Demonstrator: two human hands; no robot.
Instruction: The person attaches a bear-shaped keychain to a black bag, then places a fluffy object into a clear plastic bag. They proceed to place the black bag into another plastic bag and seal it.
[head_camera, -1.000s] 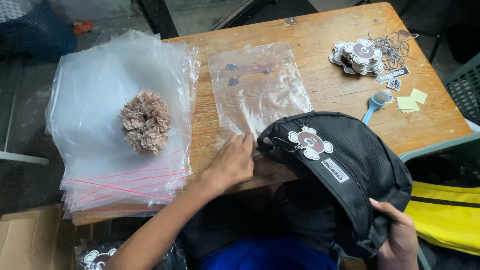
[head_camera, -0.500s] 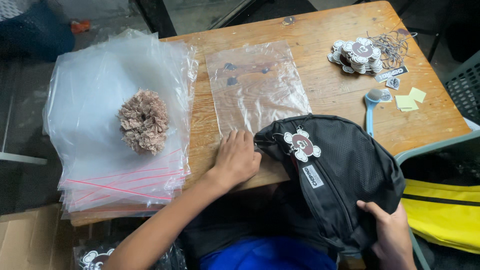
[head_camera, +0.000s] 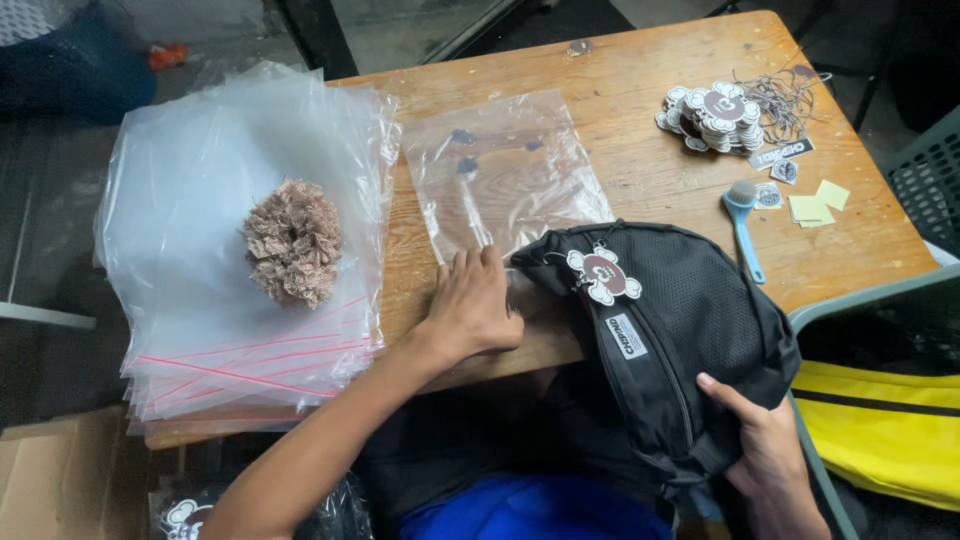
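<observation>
My left hand (head_camera: 470, 300) rests on the wooden table (head_camera: 640, 60), fingers curled onto the near edge of a clear plastic bag (head_camera: 510, 170) that lies flat. Right beside its thumb is the end of a black mesh waist bag (head_camera: 690, 310) carrying a white and brown flower-shaped hang tag (head_camera: 603, 273). My right hand (head_camera: 760, 450) grips the bag's lower end off the table's front edge, holding it tilted so its upper end lies on the clear bag's near right corner.
A thick stack of clear zip bags (head_camera: 220, 150) with a brown frilly bundle (head_camera: 292, 242) on top fills the left. At the back right lie a pile of tags (head_camera: 715, 115), loose strings (head_camera: 790, 95), a blue tool (head_camera: 742, 215) and yellow notes (head_camera: 815, 205). Something yellow (head_camera: 890, 420) lies lower right.
The black bag has swung so its upper end lies closer to my left hand and further onto the clear bag. My right hand has shifted left along its lower end.
</observation>
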